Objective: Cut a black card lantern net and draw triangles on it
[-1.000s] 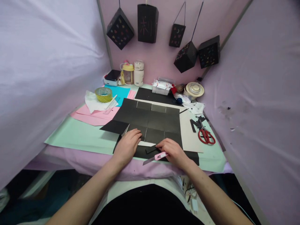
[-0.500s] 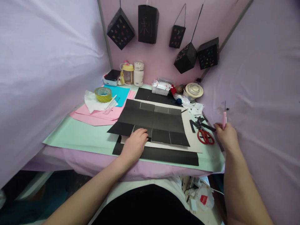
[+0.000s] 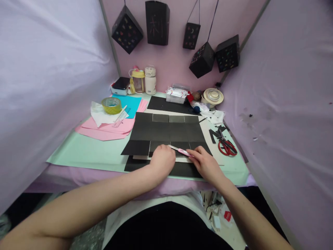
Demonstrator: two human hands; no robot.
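A large black card (image 3: 158,131) with fold lines and slits lies across the middle of the table. At its near edge, my left hand (image 3: 163,161) is closed with curled fingers on the card; the fingertips are partly hidden. My right hand (image 3: 206,164) grips a pink craft knife (image 3: 183,151), whose bare blade points left over the card's front flaps, close to my left knuckles. Under the card are a pale board (image 3: 142,157) and another black sheet (image 3: 140,165).
Red-handled scissors (image 3: 227,147) lie among black scraps at the right. Yellowish tape (image 3: 111,107), tissue and pink sheets (image 3: 104,133) are at the left. Bottles (image 3: 150,81) and a box of pens (image 3: 177,94) stand behind. Several black paper lanterns (image 3: 127,31) hang above.
My right hand has come left from beside the scissors to the card's front edge with the craft knife. The dark strip has left its fingers. My left hand has shifted slightly right and curled.
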